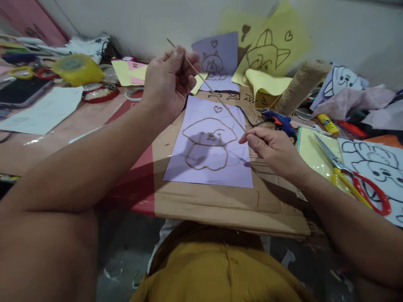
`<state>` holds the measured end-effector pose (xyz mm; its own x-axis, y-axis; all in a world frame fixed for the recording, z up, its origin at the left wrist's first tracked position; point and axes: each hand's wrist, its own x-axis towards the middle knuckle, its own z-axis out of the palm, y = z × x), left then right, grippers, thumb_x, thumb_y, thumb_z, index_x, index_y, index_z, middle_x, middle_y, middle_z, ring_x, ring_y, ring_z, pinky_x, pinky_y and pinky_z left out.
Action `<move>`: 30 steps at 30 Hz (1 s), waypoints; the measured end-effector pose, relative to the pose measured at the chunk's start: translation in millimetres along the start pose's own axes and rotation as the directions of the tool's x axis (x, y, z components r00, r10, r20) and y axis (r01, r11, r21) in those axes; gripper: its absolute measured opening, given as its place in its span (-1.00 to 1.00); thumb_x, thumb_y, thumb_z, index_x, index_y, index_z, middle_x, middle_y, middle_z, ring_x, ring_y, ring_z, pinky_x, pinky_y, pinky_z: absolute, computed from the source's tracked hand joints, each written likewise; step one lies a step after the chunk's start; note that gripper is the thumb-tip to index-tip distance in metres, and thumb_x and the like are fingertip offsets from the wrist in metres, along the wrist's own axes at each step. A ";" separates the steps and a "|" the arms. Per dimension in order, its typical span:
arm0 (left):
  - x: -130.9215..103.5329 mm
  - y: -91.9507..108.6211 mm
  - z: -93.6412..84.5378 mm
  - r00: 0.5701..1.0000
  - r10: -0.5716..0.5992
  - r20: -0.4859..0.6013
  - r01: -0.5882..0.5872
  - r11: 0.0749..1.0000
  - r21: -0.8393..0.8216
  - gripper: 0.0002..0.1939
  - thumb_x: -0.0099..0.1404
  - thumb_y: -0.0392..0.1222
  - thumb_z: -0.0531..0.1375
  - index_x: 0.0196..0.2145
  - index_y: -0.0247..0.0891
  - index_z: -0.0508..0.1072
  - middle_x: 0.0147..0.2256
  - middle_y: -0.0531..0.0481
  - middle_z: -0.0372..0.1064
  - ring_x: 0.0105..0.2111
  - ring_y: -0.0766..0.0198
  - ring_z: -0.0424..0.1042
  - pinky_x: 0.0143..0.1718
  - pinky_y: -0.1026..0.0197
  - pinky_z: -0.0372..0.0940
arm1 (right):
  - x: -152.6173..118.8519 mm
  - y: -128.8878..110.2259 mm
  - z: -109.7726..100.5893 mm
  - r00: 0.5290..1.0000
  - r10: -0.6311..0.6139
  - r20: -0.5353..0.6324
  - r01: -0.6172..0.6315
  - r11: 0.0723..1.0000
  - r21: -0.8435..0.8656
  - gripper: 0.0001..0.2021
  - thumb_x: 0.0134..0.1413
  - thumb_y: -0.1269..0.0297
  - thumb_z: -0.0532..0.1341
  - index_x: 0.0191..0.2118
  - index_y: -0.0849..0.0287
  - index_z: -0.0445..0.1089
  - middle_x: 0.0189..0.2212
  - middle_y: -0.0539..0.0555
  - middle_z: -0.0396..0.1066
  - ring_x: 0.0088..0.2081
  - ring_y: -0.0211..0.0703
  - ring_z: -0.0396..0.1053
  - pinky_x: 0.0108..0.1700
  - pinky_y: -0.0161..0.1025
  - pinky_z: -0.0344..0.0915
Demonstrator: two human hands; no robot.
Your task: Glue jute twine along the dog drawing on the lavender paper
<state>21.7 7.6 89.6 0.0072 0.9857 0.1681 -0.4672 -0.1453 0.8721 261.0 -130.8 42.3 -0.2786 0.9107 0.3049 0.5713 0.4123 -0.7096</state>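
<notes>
A piece of brown twine (217, 95) runs taut on a slant between my two hands. My left hand (171, 77), raised higher, pinches it near its upper end, and a short tip sticks out past the fingers. Lower and to the right, my right hand (270, 151) pinches the other end. Beneath the twine lies a purple sheet of paper (176, 167) with a pencil sketch. Twine outlines a cap-like head, a rounded body and a small heart on it. Behind my right hand is a blue glue gun (280, 120) with a black cord.
Cardboard (201, 205) lies under the sheet. A twine spool (302, 86) stands behind the glue gun. Red-and-yellow scissors (349, 172) lie at right on drawings. A yellow tape roll (77, 69) and phone (23, 91) are at left. Purple (217, 54) and yellow (267, 50) pictures lean against the wall.
</notes>
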 end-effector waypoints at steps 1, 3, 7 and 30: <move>3.7 1.7 -3.1 1.000 -0.015 -0.014 0.015 0.999 -0.037 -0.74 0.46 -0.25 0.29 -0.38 -0.19 0.33 -0.39 0.12 0.44 -0.24 0.36 0.27 -0.28 0.26 0.21 | -1.2 -2.5 0.8 0.999 -0.021 0.050 0.022 1.000 -0.017 -0.74 0.38 0.21 0.13 -0.21 0.16 0.56 -0.42 0.02 0.48 -0.35 -0.19 0.39 -0.29 -0.23 0.21; 11.6 3.9 -11.7 1.000 -0.024 -0.002 0.023 0.996 -0.081 -0.73 0.43 -0.26 0.31 -0.37 -0.18 0.29 -0.41 0.13 0.38 -0.24 0.37 0.23 -0.26 0.26 0.22 | -3.2 -6.6 2.5 0.987 -0.060 0.151 0.069 0.996 -0.052 -0.75 0.37 0.22 0.14 -0.21 0.13 0.57 -0.33 0.04 0.55 -0.28 -0.17 0.44 -0.24 -0.23 0.26; 24.2 6.2 -33.1 0.991 0.054 0.126 -0.049 0.998 -0.038 -0.59 0.25 -0.14 0.46 -0.28 -0.15 0.24 -0.38 0.14 0.32 -0.18 0.35 0.26 -0.22 0.26 0.23 | -4.1 -7.0 3.4 0.966 -0.068 0.250 0.103 0.986 -0.133 -0.74 0.39 0.21 0.13 -0.26 0.13 0.55 -0.28 0.07 0.59 -0.26 -0.15 0.47 -0.21 -0.23 0.28; -7.2 -26.6 -42.7 0.969 -0.182 0.165 0.105 0.915 0.388 -0.68 0.24 -0.11 0.44 -0.47 -0.27 0.41 -0.51 0.05 0.36 -0.63 0.52 0.00 -0.58 0.27 -0.22 | -10.3 -21.1 -8.1 0.893 -0.214 0.396 0.172 0.975 0.139 -0.65 0.47 0.11 0.08 -0.11 0.09 0.61 -0.31 0.06 0.54 -0.25 -0.20 0.48 -0.13 -0.24 0.33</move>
<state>-3.7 8.0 45.5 0.2379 0.9680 0.0806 -0.0835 -0.0622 0.9946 258.1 -148.7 59.3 -0.6765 0.7159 0.1726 0.4022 0.5555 -0.7277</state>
